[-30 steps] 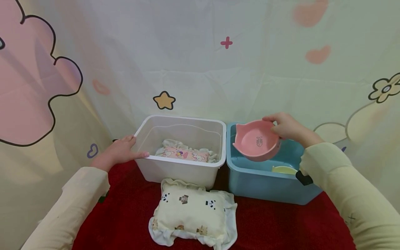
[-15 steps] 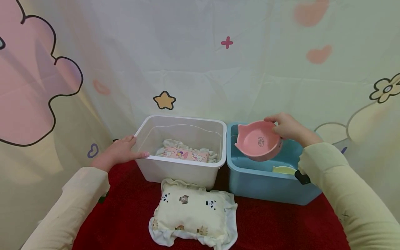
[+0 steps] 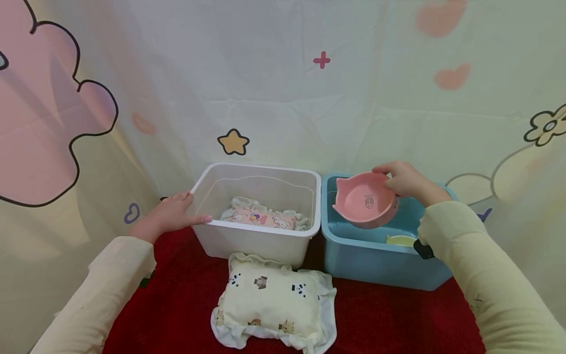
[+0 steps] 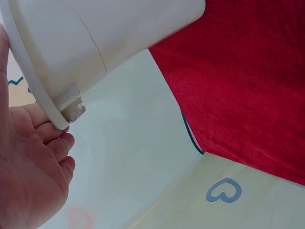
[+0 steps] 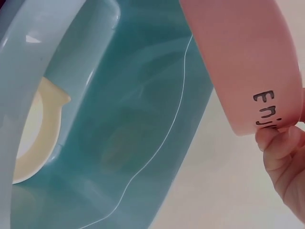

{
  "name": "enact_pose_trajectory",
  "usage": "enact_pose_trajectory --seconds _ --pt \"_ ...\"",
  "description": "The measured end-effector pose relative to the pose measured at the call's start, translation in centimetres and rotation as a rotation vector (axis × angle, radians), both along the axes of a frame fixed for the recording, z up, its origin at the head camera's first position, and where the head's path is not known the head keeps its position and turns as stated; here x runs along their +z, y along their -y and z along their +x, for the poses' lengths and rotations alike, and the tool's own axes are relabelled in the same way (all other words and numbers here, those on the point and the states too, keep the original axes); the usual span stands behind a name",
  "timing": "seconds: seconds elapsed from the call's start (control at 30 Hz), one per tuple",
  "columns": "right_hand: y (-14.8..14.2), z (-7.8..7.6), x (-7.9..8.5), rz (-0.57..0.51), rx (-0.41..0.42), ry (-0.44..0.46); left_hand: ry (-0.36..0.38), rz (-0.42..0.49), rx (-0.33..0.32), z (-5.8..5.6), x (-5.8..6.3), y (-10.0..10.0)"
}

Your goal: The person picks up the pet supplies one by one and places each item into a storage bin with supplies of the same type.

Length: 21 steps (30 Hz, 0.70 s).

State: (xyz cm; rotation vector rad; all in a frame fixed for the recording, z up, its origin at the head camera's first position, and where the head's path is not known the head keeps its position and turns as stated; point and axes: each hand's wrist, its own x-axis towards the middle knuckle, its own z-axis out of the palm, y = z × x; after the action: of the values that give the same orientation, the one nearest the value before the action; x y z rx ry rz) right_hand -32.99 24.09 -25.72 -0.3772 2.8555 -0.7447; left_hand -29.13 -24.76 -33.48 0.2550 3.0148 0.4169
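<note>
My right hand [image 3: 404, 179] grips the rim of a pink cat-eared bowl [image 3: 364, 199], its thumb pressed by the lettering on the bowl's side [image 5: 248, 62]. The bowl is tilted, its inside with a fish-bone print facing the head camera, above the blue bin [image 3: 376, 263]. Inside that bin sits a pale yellow eared bowl [image 5: 52, 129], partly hidden by the bin wall in both views. My left hand [image 3: 172, 211] holds the front left corner of the white bin [image 3: 256, 241], thumb over the front rim, fingers bent at the rim's edge [image 4: 40, 90].
A pink bunny-print pillow [image 3: 261, 219] with ruffles lies in the white bin. In front, a cream animal-print pillow [image 3: 271, 300] rests on the red cloth [image 3: 172, 295]. A printed curtain [image 3: 283, 98] hangs close behind both bins.
The pink bowl has shifted slightly to the right with my right hand, and the right forearm has drawn inward a little. My left hand stays on the white bin.
</note>
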Motion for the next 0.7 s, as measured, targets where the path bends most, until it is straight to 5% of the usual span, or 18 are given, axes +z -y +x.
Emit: enact_pose_trajectory --seconds 0.7 --pt "-0.27 -1.01 -0.94 0.050 -0.001 -0.030 0.006 0.012 0.009 -0.09 -0.21 0.14"
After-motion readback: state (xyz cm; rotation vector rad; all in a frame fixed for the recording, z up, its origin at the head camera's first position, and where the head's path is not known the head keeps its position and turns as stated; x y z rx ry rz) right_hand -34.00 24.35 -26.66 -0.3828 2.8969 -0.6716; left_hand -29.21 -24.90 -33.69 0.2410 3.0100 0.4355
